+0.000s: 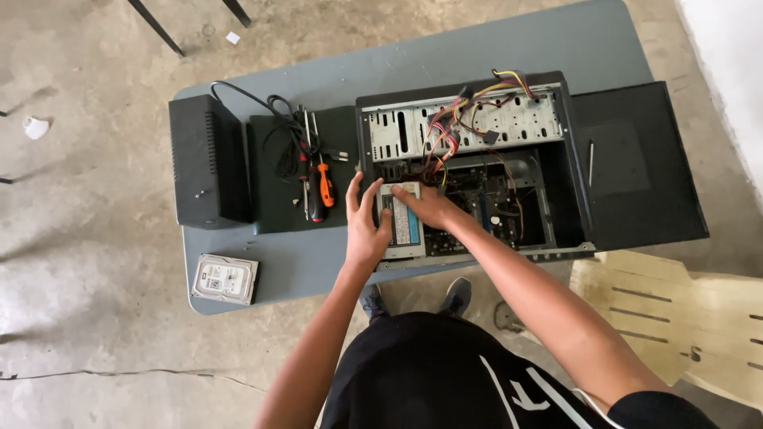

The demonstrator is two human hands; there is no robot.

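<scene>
1. Two hands on one item: the fingers of the left hand (364, 226) are spread apart and laid flat against the left end of the grey, box-shaped metal power supply unit (401, 223); the right hand (425, 206) lies over its top right corner, fingers curled loosely on the casing. Neither hand is closed around it; both press on its faces.
2. Power supply unit: sits in the front left corner of the open black metal computer case (576, 171), tilted slightly, its blue-and-white label facing up.
3. Handling, as judged: rigid sheet-metal box, probably heavy for its size, smooth-sided and so inclined to slip. Best held by two opposite side walls, palms flat, away from the cable exit and vents.
4. Bundle of coloured wires (453, 127): runs from beside the unit up over the perforated silver drive cage (465, 123); likely tethered, so it may snag.
5. Green circuit board (493, 202): just beside the unit on the case floor; fragile.
6. Orange-handled screwdriver (326, 184): left of the case, beside a black coiled cable (278, 131).
7. Black rectangular box (205, 161): further left, on the grey desk (294, 266).
8. Silver hard drive (225, 279): near the front left desk edge, well apart from the hands.
9. Black flat side panel (644, 171): lying to the right of the case.
</scene>
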